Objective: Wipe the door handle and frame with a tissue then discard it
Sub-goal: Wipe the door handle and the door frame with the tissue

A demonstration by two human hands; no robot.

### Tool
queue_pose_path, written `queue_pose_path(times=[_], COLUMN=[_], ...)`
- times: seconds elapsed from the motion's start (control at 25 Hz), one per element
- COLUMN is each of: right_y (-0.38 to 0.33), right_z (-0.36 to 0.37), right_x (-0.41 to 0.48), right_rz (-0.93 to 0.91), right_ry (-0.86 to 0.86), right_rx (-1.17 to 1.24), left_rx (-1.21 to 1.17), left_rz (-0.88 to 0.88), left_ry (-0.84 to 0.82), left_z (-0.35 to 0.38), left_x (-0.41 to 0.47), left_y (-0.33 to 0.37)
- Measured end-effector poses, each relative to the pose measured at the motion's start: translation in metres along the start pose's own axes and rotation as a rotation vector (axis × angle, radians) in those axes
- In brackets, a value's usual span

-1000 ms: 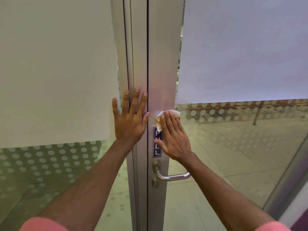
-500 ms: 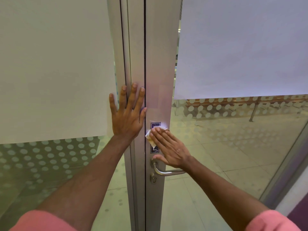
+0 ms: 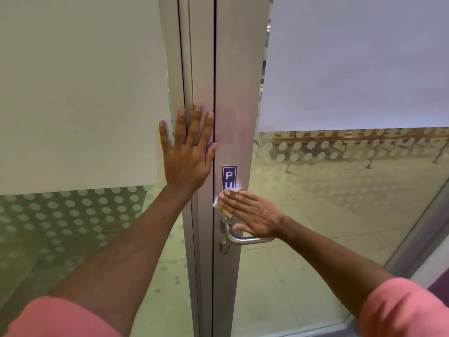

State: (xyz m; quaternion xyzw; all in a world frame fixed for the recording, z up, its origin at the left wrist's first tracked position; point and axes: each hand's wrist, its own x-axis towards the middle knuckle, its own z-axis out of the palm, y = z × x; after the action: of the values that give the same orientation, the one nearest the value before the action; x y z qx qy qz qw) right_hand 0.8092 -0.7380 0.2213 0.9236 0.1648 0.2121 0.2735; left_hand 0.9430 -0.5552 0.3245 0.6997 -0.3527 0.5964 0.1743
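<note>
While the left hand (image 3: 187, 152) lies flat with its fingers spread against the fixed brushed-aluminium jamb (image 3: 173, 69), beside the frosted, dot-patterned glass panel (image 3: 73, 93) at far left, it holds nothing and appears only to brace the body. To its right, across the dark vertical gap, stands the brushed-aluminium stile of the door frame (image 3: 239, 81), whose long axis runs straight up and down. Partway down this stile sits a narrow dark-blue sticker with white letters (image 3: 229, 177); its lower half is covered. The right hand (image 3: 252, 215), fingers extended and held close together, presses the crumpled white tissue (image 3: 218, 203) flat against the stile; only a pale edge of the tissue shows beyond the fingertips, so its full extent cannot be told. The tissue is pinned by pressure, not pinched. Directly below this hand, and just beside its heel, the curved stainless-steel lever handle (image 3: 243, 239) springs from the stile and runs horizontally to the right, at a right angle to the stile's axis; a small keyhole cylinder (image 3: 225, 249) lies beneath it. The right hand is plainly the nearer to the handle, the left being well above and across the gap. The likely next move is therefore a short descent of the right hand, followed by a change from vertical to sideways strokes along the lever. No bin is in view.
</note>
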Motion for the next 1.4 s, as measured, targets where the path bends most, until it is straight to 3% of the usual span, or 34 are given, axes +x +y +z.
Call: queue_pose_path(times=[0.16,0.4,0.56,0.64,0.76,0.92,1.2,1.4], right_y=[0.014,0.056,0.042,0.033,0.023,0.013,0.063,0.056], right_z=[-0.008,-0.059,-0.049,-0.034,-0.012,0.006,-0.050,-0.069], right_x=[0.000,0.047,0.050,0.039,0.011,-0.013,0.032,0.072], right_rz=[-0.150,-0.009,0.133,0.051,-0.132,-0.206,0.011,0.336], right_ry=[-0.081,0.203,0.416,0.328,0.055,-0.044,0.288,0.565], right_rx=[0.035,-0.126,-0.082,-0.061,-0.038,-0.012,-0.098,-0.017], left_rx=[0.003,0.008,0.012,0.006,-0.007,0.006,0.038,0.044], left_rz=[-0.013,-0.011,-0.006,-0.004,-0.020,-0.013,-0.012,-0.007], left_ry=[-0.004,-0.003,-0.002,-0.005,-0.012,-0.024,-0.015,-0.010], left_z=[-0.001,-0.003,-0.004,-0.004,-0.004,-0.004,-0.002,-0.002], left_x=[0.000,0.001,0.002,0.002,0.002,0.000,0.000,0.000], left_y=[0.001,0.000,0.001,0.002,0.001,0.000,-0.001,0.000])
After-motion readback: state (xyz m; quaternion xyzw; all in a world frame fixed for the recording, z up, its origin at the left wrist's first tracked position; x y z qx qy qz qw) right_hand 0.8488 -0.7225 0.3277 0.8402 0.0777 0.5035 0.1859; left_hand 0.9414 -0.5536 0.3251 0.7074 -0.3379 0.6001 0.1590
